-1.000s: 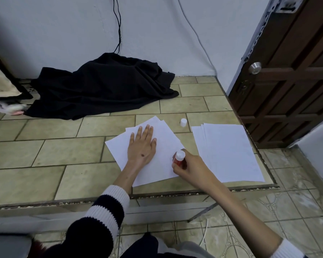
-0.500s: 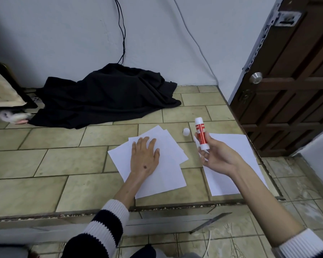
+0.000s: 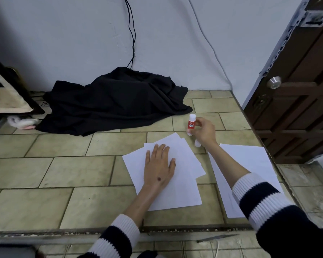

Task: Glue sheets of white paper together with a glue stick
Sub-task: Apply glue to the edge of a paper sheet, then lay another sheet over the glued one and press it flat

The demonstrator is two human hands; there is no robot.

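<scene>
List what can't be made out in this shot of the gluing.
- Head view: whether the glue stick stands on the tiled counter; the right hand hides its base.
- The cap: mostly hidden behind that wrist.
- Glue on the sheets under the left hand: not visible, white on white.
- Label text: too small.

On the tiled stone counter (image 3: 45,172), the fanned white paper sheets (image 3: 183,185) lie left of the white paper stack (image 3: 250,161), with the red-and-white glue stick (image 3: 191,123) behind them and the crumpled black cloth (image 3: 116,101) farther back-left against the wall.
</scene>
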